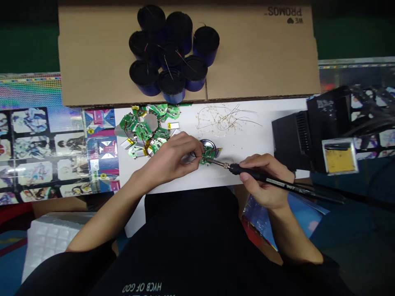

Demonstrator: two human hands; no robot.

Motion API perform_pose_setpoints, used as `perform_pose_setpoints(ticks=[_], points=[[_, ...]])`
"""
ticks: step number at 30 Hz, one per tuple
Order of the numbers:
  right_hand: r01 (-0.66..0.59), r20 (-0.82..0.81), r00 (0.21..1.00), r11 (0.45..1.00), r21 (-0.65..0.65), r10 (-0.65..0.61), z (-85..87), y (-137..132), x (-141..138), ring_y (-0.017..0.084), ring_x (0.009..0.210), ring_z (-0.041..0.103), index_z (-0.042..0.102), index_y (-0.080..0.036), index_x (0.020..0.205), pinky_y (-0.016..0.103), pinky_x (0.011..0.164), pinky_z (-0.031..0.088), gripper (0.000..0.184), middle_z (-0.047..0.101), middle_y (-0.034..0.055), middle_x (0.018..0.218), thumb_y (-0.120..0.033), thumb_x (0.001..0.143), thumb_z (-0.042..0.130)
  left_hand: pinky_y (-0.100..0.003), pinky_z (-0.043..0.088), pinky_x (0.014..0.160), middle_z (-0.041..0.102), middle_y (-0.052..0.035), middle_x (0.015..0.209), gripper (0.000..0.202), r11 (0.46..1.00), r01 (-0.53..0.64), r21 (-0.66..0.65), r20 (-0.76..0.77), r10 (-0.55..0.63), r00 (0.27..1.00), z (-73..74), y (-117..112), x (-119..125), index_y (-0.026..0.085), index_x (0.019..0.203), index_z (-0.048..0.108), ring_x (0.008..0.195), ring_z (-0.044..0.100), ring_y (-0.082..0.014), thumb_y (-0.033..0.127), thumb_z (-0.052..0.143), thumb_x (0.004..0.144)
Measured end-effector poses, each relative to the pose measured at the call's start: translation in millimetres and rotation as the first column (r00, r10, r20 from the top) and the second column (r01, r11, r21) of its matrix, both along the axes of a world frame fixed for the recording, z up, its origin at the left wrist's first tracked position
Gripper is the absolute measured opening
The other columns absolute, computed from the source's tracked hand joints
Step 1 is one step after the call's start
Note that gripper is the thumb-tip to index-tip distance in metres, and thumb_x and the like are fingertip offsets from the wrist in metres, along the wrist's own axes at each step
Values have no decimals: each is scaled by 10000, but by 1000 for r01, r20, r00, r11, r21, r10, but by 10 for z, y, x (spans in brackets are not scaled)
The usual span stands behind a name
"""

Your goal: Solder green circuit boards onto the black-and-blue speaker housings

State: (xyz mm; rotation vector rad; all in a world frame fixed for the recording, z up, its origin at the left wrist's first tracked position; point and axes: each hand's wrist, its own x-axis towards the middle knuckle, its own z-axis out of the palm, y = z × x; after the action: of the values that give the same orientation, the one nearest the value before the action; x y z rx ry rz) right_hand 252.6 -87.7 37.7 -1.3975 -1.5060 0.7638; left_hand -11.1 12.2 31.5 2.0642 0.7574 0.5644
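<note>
My left hand point(173, 158) is closed in a pinch on a small round green circuit board point(209, 155) that lies on a white sheet point(247, 139). A round silver part shows just behind the board. My right hand point(265, 181) grips a black soldering iron point(277, 183) like a pen. Its metal tip touches the right edge of the board.
A pile of several green circuit boards point(148, 129) lies to the left of my hands. Thin loose wires point(225, 117) lie behind them. Several black and blue cylinders point(173, 53) stand on a cardboard sheet point(92, 57). A black soldering station point(311, 131) with a yellow sponge point(339, 158) stands at right.
</note>
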Motion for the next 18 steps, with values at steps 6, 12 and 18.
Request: perform_pose_setpoints(ticks=[6,12,18], points=[[-43,-25,999,999,17,44,11,17,-3,185,676,757,755,-250,949,293,564,605,151,794,22,814,-198,815,804,-376,513,967,782,-56,1059,83,1000,8,23,24,-9,1000,-23,1,-3,212,959,677,1034,708,-235,161,618,988],[-62,-65,996,996,69,66,-4,24,14,208,670,736,749,-266,963,349,564,610,116,774,31,795,-246,856,788,-375,508,962,784,-48,1043,90,1000,6,21,23,-6,1000,-21,4,-3,217,945,677,1016,709,-232,164,616,985],[186,-110,980,963,195,-167,-45,-22,43,219,671,721,745,-268,962,369,542,582,124,715,36,770,-341,889,813,-356,504,948,771,-42,1025,92,998,29,48,41,-31,999,-40,11,-9,209,949,662,1005,700,-219,149,613,1000]])
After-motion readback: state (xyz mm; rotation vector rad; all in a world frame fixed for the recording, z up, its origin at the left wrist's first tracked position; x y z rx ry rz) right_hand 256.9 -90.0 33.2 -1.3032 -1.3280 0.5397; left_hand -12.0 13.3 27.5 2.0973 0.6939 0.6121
